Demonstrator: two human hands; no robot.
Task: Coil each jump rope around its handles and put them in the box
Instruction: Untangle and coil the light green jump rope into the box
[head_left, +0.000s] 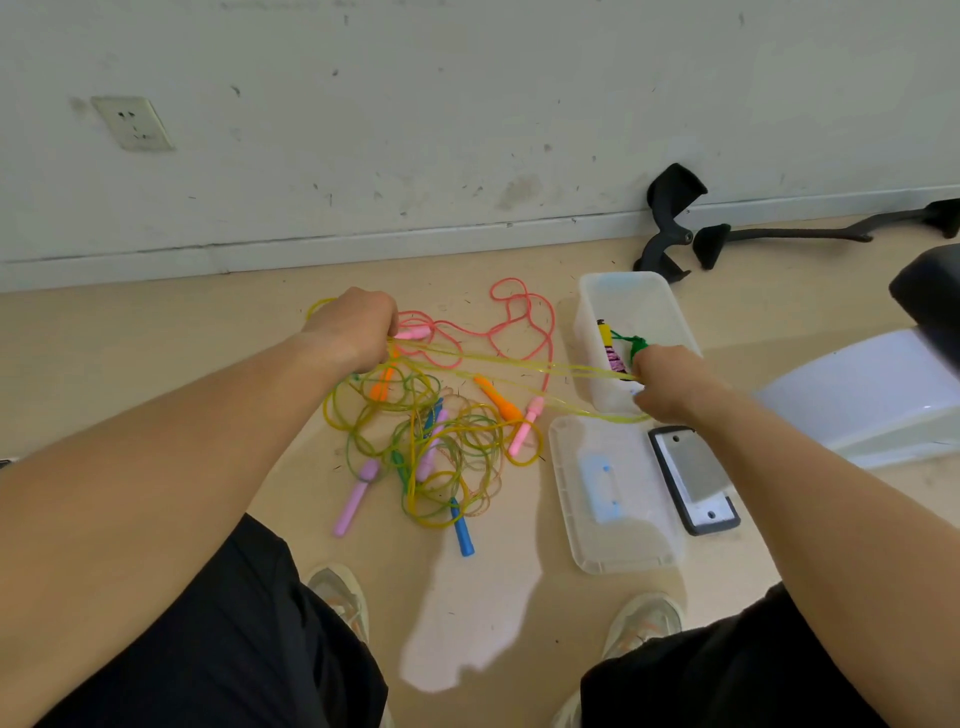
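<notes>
left hand (353, 332) is fisted around a bunch of yellow rope (519, 366) strands, well left of the box (631, 291). right hand (670, 387) is curled round the other end of the same strands, right at the box's near edge and partly over it. the yellow rope stretches between the two hands and crosses the box's left wall. a pink handle (413, 332) pokes out by the left hand's knuckles, cannot tell if it is gripped. inside the box, just behind the right hand, sits a coiled bundle (613, 358) with a yellow handle, green cord and a purple part. left of the box, under the stretched strands, a tangled pile (436, 447) of yellow-green ropes lies on the floor with an orange handle (496, 397), a purple handle (356, 499) and a blue handle (462, 530) in it. a pink rope (519, 312) loops between pile and box. the clear lid (613, 540) lies flat in front of the box, with a black-framed plate (693, 478) just beside it.
</notes>
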